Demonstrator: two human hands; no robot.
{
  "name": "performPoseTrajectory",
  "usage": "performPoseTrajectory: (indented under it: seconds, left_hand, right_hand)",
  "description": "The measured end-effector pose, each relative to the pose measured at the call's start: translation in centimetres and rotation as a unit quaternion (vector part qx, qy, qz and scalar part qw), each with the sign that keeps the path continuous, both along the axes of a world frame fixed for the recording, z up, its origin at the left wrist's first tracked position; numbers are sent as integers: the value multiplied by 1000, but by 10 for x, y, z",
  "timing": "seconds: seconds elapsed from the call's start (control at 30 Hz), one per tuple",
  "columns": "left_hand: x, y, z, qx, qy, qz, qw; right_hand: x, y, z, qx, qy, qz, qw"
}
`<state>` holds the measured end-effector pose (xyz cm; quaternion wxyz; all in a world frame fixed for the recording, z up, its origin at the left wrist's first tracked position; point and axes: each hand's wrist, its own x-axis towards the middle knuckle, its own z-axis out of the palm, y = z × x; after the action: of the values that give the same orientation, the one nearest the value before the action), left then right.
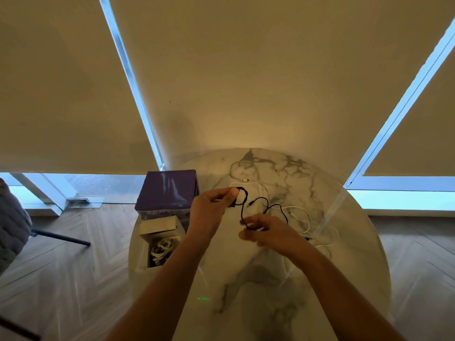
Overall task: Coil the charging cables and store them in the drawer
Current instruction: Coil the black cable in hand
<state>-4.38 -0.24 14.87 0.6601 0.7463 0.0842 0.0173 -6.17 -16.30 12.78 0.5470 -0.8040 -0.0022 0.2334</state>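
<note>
Grey quilted chair (11, 225): on the wooden herringbone floor (73, 279), well left of the desk, one dark leg angled toward it.
Round white marble-pattern desk (258, 303): stands against pale roller blinds (246, 70).
Purple glossy storage box (170, 190): at the desk's far left edge.
Small white open drawer (161, 239): pulled out on the near side of the purple box, along the desk's left edge; coiled white cables (161, 249) lie inside it.
Left hand (211, 205): raised above the desk's middle, its grip clamped on one end of a thin black charging cable (261, 203), pinching a small loop of it between thumb and fingers.
Black cable: runs in slack curves from the left hand down to the right hand, held off the desk.
Right hand (268, 232): just right of and nearer than the left, its grip curled together around the lower part of the black cable.
Loose white charging cables (302, 217): tangled on the desk under and right of the hands, toward the right edge.
Another pale cable (242, 168): looped near the desk's far edge.
</note>
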Motion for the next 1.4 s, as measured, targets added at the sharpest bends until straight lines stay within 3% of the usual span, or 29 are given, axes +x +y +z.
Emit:
performPoseTrajectory:
  seconds: [0.17,0.4,0.53,0.77,0.87,0.97,1.17,1.33,1.4]
  left_hand:
    - [-5,-4,-1,-6,-5,-48,999]
    - [-3,-1,-2,5,-7,-36,999]
    - [-5,-1,-7,-12,4,-13,1000]
    - [-2,1,-13,35,34,-145,988]
    - [-1,1,-10,69,4,-143,987]
    - [3,4,-12,94,-33,-102,990]
    - [5,6,-13,101,-48,-63,992]
    - [5,11,-14,98,-42,-32,994]
    - [5,14,-13,103,-43,-27,993]
  right_hand:
    - [14,4,13,-44,-135,-48,989]
    - [9,9,8,13,-145,-81,986]
    - [7,13,-1,-80,-249,-77,962]
    - [13,11,0,-160,-292,-95,938]
    - [14,10,2,-186,-304,-69,932]
    - [15,10,5,-173,-284,-56,941]
    - [7,17,2,-20,-152,-84,985]
    - [1,15,1,117,-36,-125,985]
    - [1,10,-1,127,-14,-109,986]
